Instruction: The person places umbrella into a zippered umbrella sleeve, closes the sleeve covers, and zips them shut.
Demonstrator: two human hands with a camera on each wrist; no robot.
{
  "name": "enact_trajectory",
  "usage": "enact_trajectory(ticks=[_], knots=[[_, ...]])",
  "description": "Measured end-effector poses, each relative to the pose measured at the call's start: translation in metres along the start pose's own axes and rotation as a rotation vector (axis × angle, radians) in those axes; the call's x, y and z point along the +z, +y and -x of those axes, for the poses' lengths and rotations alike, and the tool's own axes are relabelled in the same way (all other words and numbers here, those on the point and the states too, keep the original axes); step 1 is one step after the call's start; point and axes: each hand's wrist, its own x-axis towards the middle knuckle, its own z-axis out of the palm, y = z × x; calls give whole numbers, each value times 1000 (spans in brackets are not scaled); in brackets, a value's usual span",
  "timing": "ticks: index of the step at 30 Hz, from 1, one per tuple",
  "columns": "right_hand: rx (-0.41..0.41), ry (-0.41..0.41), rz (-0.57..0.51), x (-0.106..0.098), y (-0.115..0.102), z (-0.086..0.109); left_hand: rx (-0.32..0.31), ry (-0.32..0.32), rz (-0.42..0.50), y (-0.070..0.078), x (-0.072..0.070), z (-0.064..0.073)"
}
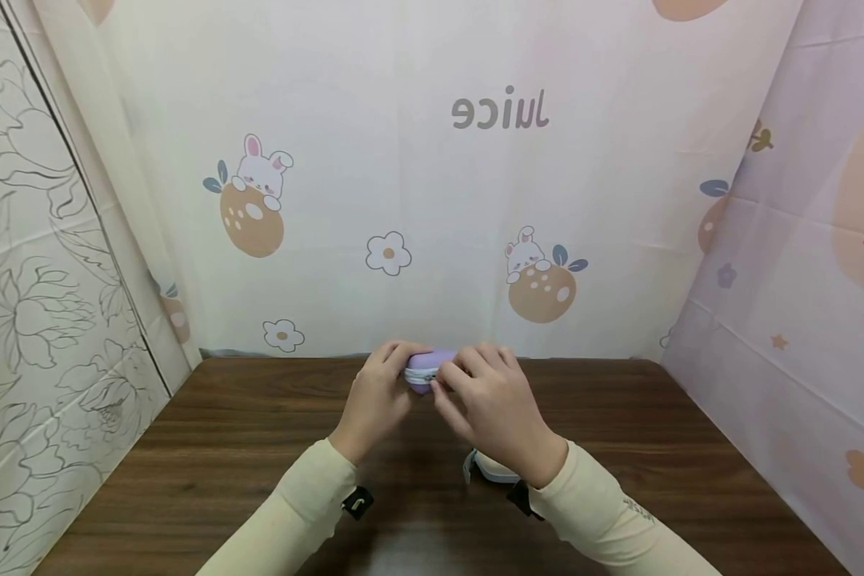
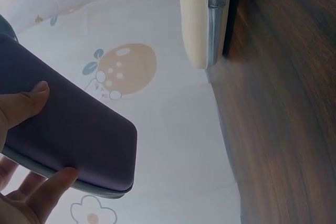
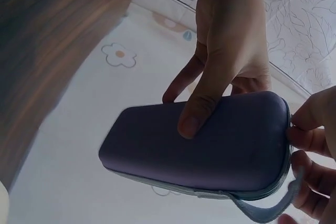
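Note:
A purple zippered hard case (image 1: pixel 432 360) is held up above the far part of the table. My left hand (image 1: pixel 377 398) grips it, thumb on one broad face and fingers on the opposite side, as the left wrist view of the case (image 2: pixel 84 129) shows. At the other end, my right hand (image 1: pixel 500 406) pinches the edge by the zipper; the right wrist view has its fingers (image 3: pixel 310 129) there. A grey-blue strap (image 3: pixel 268 212) loops off that end. Whether the zipper is partly undone cannot be told.
A cream case (image 1: pixel 495 469) with a grey zipper band stands on the dark wooden table (image 1: pixel 259 456), below my right wrist and partly hidden by it. Printed curtains (image 1: pixel 403 160) enclose the back and sides of the table.

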Motion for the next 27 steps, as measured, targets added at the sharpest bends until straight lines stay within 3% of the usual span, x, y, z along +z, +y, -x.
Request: enact_trajectory(ticks=[20,27], knots=[[17,1,17,-2,8,4,28,30,25,-6,-3,-1],[44,9,0,-6,12,6,8,25,53,-7,-5,-1]])
